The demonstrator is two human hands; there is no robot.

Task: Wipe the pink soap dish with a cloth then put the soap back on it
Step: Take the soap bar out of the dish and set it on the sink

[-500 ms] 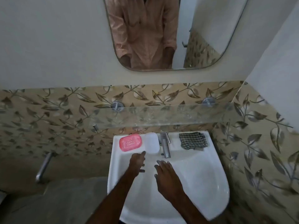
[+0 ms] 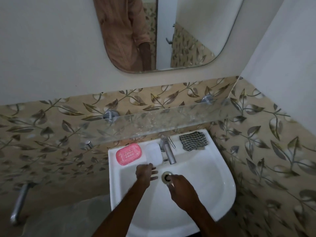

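Observation:
The pink soap dish lies on the back left ledge of the white sink. A white soap bar rests beside it on the right, off the dish. The checked cloth lies crumpled on the back right ledge, right of the tap. My left hand hovers over the basin just below the soap, fingers spread, holding nothing. My right hand is over the basin beside the drain, fingers loosely curled downward, empty.
A chrome tap stands at the back middle of the sink, with the drain below it. A glass shelf juts out above the ledge. Tiled walls close in on the right and behind. A metal pipe is at lower left.
The view has shifted and drawn closer to the sink. My left hand moved right, from below the dish to below the soap. My right hand dropped lower, beside the drain.

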